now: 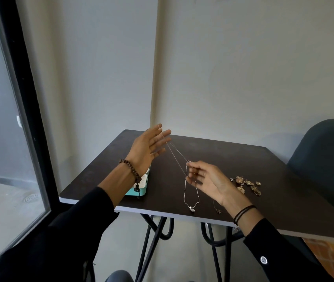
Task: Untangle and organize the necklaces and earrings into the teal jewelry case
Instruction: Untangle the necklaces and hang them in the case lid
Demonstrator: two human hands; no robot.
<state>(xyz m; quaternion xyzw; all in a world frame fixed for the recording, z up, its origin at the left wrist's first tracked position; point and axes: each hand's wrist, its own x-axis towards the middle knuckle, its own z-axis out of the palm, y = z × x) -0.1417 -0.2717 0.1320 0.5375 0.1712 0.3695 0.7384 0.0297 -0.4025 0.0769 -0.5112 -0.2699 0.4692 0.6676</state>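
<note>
Silver necklace (pixel 185 186): a thin chain, strung in the air between both hands above the dark worktop (pixel 233 157).

Left hand (pixel 147 147): raised over the left part of the worktop, palm facing right. Its fingers (pixel 163 133) are straight and slightly spread. The chain's upper end passes over the fingertips, which carry it without curling round it.

Right hand (pixel 207 180): lower and nearer the person, at mid-worktop. Its fingers (pixel 192 165) are narrowed to a pinch on the chain at their tips; the remaining fingers are loosely curled beneath.

Run of the chain: two fine strands slope down from the left fingertips to the right pinch. Below the pinch a long loop hangs to the worktop. Its pendant (pixel 192 209) rests near the front edge.

Second necklace (pixel 218 210): lying on the worktop just right of that pendant, with its chain running up behind the right hand. Whether it is tangled with the first cannot be told.

Teal jewelry case (pixel 140 191): on the worktop's left front corner, largely hidden behind the left wrist. Its contents are not legible.

Earrings (pixel 247 184): a loose gold-coloured cluster on the worktop, right of the right hand and apart from it.

Wrists: beaded bracelet (pixel 131 169) on the left, black bands (pixel 243 212) on the right.
</note>
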